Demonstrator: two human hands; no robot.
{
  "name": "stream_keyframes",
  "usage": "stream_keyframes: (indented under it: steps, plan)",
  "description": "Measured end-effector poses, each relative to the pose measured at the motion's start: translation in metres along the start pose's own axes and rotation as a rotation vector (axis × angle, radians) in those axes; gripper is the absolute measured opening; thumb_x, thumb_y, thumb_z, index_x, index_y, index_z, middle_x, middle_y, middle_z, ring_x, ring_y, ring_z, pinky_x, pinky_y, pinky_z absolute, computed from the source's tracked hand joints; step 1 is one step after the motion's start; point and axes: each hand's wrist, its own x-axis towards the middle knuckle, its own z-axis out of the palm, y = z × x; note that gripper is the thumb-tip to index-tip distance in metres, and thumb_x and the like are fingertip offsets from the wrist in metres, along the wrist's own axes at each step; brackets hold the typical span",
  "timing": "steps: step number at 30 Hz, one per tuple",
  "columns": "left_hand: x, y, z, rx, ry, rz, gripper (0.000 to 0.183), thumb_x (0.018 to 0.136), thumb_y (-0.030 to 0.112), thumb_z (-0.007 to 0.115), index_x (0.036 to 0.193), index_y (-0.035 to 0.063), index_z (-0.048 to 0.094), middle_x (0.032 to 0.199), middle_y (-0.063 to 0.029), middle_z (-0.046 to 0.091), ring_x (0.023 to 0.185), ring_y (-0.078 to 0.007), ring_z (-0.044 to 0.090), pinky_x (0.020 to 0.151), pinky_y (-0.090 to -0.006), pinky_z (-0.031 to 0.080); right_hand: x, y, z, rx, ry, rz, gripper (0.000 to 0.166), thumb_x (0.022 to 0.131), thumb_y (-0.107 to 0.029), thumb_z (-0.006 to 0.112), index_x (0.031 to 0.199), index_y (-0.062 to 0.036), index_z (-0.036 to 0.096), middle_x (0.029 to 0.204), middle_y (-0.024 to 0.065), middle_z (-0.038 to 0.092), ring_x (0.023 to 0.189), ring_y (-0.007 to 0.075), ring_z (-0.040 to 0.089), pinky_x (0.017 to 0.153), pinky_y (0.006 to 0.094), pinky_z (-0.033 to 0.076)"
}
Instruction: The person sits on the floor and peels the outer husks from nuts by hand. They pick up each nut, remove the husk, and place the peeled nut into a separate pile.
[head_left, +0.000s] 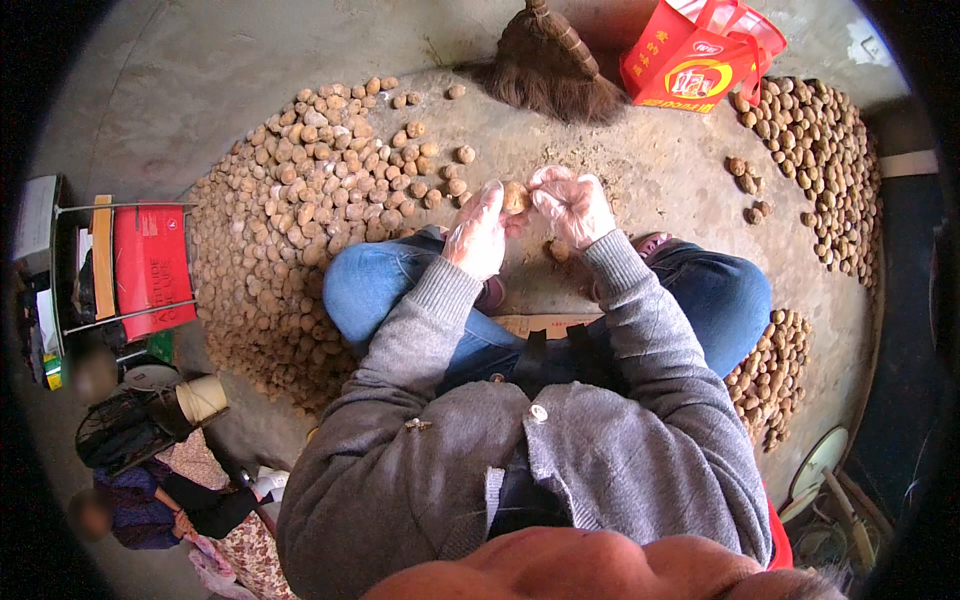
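My left hand (480, 231), in a clear plastic glove, grips a round, pale brown tuber, potato-like (515, 199), between thumb and fingers. Close at its right is my right hand (574, 204), gloved the same way, its fingers curled in beside the tuber; whether they pinch something small is hidden. Below the hands a darker tuber (558, 250) lies on the concrete floor near my feet. A large heap of similar tubers (300, 195) spreads to the left. Brown scraps (581, 159) are scattered on the floor just beyond my hands.
A fibre broom (559, 71) and a red bag (690, 64) stand by the wall. More tubers (821, 165) lie at the right, with another pile (772, 367) beside my right knee. At the left are a rack with a red box (154, 270), a pale bucket (201, 399) and another person (139, 502).
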Motion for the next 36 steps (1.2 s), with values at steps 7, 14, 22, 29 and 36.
stream_keyframes:
  steps: [7, 14, 22, 29, 36]
  plan:
    - [-0.011, 0.013, 0.008, 0.2, 0.004, 0.144, 0.033, 0.095, 0.036, 0.046, 0.102, 0.0051, 0.056, 0.092, -0.0052, 0.062, 0.077, -0.0158, 0.06, 0.068, -0.0274, 0.049, -0.002, 0.021, 0.006, -0.415, 0.117, -0.151, 0.006, 0.073, 0.0, 0.061, 0.077, -0.0015, 0.065, 0.087, 0.0097, 0.063, 0.075, 0.0261, 0.062, 0.065, 0.0292, 0.05]
    - [-0.018, 0.03, 0.012, 0.121, -0.022, 0.022, 0.026, 0.096, 0.017, 0.037, 0.113, 0.0005, 0.049, 0.098, -0.0092, 0.06, 0.084, -0.0169, 0.061, 0.074, -0.0288, 0.051, 0.004, 0.015, 0.002, -0.155, 0.01, -0.334, 0.02, 0.082, -0.015, 0.062, 0.07, 0.0008, 0.063, 0.08, 0.0089, 0.058, 0.076, 0.0183, 0.055, 0.064, 0.0304, 0.046]
    - [-0.013, 0.032, 0.016, -0.016, 0.035, -0.159, 0.044, 0.096, 0.041, 0.038, 0.107, 0.0018, 0.054, 0.098, -0.0092, 0.063, 0.081, -0.0186, 0.061, 0.073, -0.0299, 0.049, -0.002, 0.013, 0.006, -0.056, 0.122, -0.114, 0.005, 0.08, -0.001, 0.056, 0.077, 0.0013, 0.06, 0.068, 0.0072, 0.057, 0.061, 0.0205, 0.055, 0.06, 0.0294, 0.044]
    - [-0.01, 0.028, 0.011, -0.223, 0.032, -0.177, 0.042, 0.098, 0.038, 0.03, 0.113, 0.0016, 0.047, 0.105, -0.0126, 0.06, 0.089, -0.0196, 0.059, 0.072, -0.0281, 0.047, -0.001, 0.008, -0.008, -0.255, 0.065, -0.119, 0.011, 0.083, -0.007, 0.054, 0.082, 0.0003, 0.062, 0.073, 0.0102, 0.059, 0.067, 0.0191, 0.058, 0.061, 0.0315, 0.046]
    - [-0.009, 0.024, 0.011, -0.283, 0.091, -0.148, 0.041, 0.093, 0.039, 0.049, 0.114, 0.0048, 0.05, 0.1, -0.009, 0.061, 0.087, -0.0202, 0.061, 0.073, -0.0292, 0.049, -0.005, 0.008, 0.0, -0.172, 0.258, -0.054, 0.011, 0.074, -0.008, 0.068, 0.084, -0.0041, 0.066, 0.073, 0.0097, 0.058, 0.066, 0.0236, 0.058, 0.06, 0.0313, 0.046]
